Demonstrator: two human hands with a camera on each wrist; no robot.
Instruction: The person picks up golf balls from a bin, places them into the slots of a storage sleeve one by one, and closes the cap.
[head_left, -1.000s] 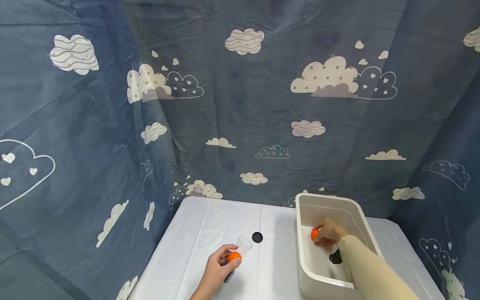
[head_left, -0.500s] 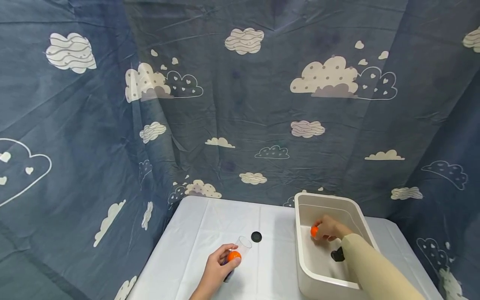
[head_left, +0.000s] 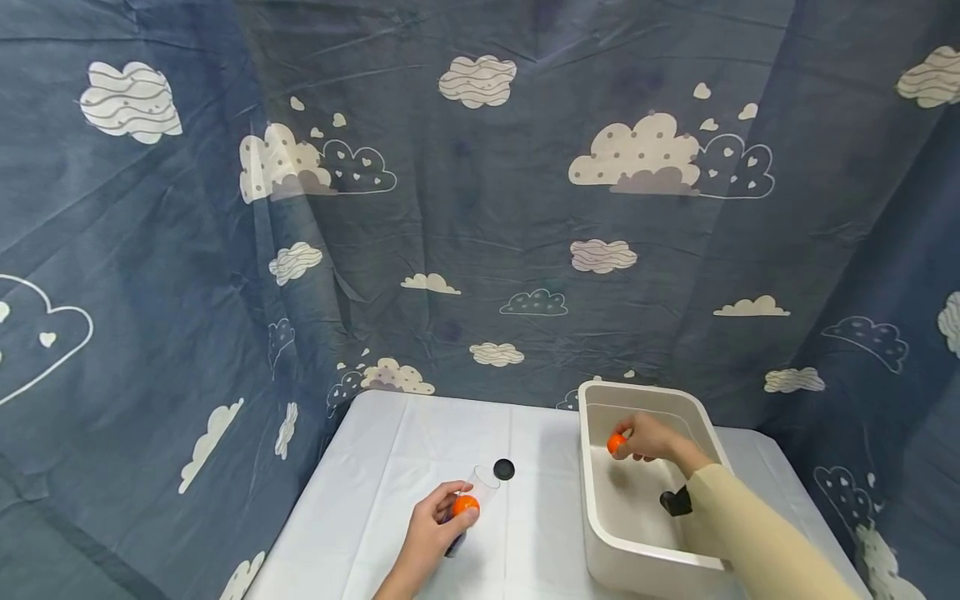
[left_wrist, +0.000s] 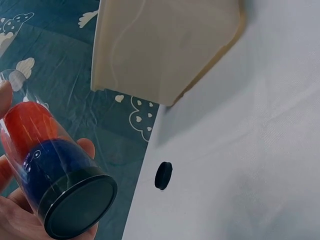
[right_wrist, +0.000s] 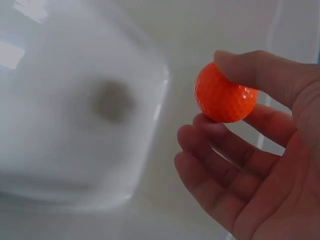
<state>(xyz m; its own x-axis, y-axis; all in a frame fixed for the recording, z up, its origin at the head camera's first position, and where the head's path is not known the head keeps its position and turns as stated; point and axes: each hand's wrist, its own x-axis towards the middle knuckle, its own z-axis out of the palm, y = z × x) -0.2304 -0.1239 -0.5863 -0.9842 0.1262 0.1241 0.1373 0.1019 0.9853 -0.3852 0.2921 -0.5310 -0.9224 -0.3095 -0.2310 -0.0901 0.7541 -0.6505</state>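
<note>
My left hand [head_left: 431, 533] grips a clear, tilted tube [head_left: 487, 477] over the white table, its mouth pointing up and away. Inside, in the left wrist view, an orange ball [left_wrist: 29, 127] rests above a dark blue ball [left_wrist: 57, 165], and a black cap [left_wrist: 82, 206] closes the bottom end. My right hand [head_left: 651, 437] is inside the beige bin, pinching a dimpled orange golf ball [right_wrist: 220, 95] between thumb and fingers, with the other fingers loosely bent. The golf ball is raised off the bin floor, with its shadow showing below.
A round black cap [head_left: 504, 470] lies on the white table [head_left: 442, 433] just beyond the tube. The beige bin [head_left: 630, 571] stands to the right, its high walls around my right hand. A dark cloud-print cloth [head_left: 450, 208] hangs behind and at both sides.
My right hand has lifted the orange golf ball off the bin floor, up and slightly left. My left hand keeps its hold on the tube. The head view has shifted slightly right.
</note>
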